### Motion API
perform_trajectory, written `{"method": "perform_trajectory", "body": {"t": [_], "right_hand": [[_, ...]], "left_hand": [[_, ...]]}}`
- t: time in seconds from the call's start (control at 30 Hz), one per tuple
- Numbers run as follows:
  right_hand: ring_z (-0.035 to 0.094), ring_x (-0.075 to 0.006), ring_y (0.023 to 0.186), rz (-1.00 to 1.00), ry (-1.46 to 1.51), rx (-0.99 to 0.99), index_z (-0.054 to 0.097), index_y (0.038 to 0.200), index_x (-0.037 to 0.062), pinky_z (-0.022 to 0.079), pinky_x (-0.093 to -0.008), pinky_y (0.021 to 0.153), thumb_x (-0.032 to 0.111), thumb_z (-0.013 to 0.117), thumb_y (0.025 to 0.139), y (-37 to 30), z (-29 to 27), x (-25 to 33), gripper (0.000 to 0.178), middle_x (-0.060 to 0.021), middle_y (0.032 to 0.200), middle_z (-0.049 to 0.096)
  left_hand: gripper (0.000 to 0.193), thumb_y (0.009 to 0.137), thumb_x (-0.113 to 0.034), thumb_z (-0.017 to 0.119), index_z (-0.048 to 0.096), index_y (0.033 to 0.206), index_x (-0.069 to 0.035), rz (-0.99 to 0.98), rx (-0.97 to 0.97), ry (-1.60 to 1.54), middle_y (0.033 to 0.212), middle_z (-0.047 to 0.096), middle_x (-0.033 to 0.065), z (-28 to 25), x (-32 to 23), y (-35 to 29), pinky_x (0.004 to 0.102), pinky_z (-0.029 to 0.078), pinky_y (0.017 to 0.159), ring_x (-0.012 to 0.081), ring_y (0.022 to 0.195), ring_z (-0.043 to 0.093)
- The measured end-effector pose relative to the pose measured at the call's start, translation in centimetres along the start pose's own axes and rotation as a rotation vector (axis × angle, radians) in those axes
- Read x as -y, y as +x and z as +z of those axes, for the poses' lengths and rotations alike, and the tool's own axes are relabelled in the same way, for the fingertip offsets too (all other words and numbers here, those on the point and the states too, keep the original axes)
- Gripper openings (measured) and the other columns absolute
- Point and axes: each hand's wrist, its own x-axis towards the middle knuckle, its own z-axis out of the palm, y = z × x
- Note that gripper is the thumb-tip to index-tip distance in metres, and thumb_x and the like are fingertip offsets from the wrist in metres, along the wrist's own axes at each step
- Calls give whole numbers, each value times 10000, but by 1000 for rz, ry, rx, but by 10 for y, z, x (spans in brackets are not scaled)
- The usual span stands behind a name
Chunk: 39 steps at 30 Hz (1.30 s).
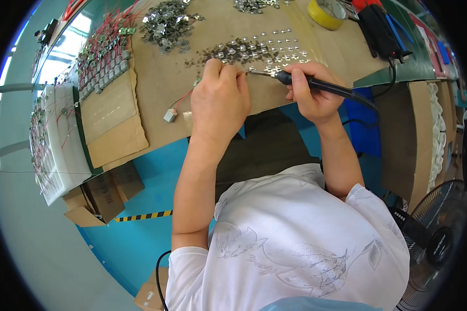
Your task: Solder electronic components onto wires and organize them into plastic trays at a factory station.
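Observation:
My right hand (316,96) grips a soldering iron (329,87) by its black handle. The metal tip points left and meets the work at my left fingertips. My left hand (220,101) is closed in a pinch on a thin wire (242,72), whose end is too small to make out. From beside that hand a red wire (184,97) runs down to a small grey block (170,115) lying on the cardboard. Just beyond both hands, small shiny metal tabs (285,44) sit in rows, some over a brown-stained patch.
Cardboard (155,67) covers the table. Loose metal pieces (167,23) are heaped at the back. Grey blocks with red wires (101,72) crowd the left, near a white foam tray (62,140). A yellow tape roll (324,14) and a black corded device (381,33) stand back right; a fan (438,243) is lower right.

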Motion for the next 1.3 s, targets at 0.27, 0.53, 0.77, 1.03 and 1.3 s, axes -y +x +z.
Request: {"method": "perform_trajectory", "body": {"t": [0.27,0.53,0.77,1.03,1.3], "right_hand": [[641,-70,523,48,100,-108,753,964,-20,456,-188,487,-12,683,945,-5,5,-3,74,-38,716,689],[621,-45,559,167,168,-157,752,1069,-7,474,-183,490,42,706,981,5,2,1,110,-42,781,698],[628,-251,773,-380,-860,-180,745,1247,84,510,-350,677,73,782,922,53,-59,-30,327,-111,923,656],[699,-258,850,-313,-725,2,719,1292,85,541,-333,706,-7,664,978,69,-34,-17,332,-120,932,689],[739,-241,819,-217,-263,365,688,1178,64,577,-323,746,32,610,1012,131,76,-21,186,-132,949,755]], "left_hand": [[74,893,-78,731,705,911,-11,17,-16,0,942,614,144,0,1,0,432,571,667,357,779,686],[80,909,-86,718,700,914,-8,12,-13,-5,957,609,147,-1,-2,-2,437,573,669,361,779,686],[114,911,-101,713,654,857,-20,-1,-24,-27,964,591,147,3,1,-3,437,574,674,357,783,682],[102,902,-100,718,665,861,-25,38,-45,-14,945,588,132,9,8,-6,428,576,661,345,752,673],[116,910,-120,716,665,860,-28,35,-62,14,947,584,131,13,10,-6,420,574,658,337,751,674]]}}
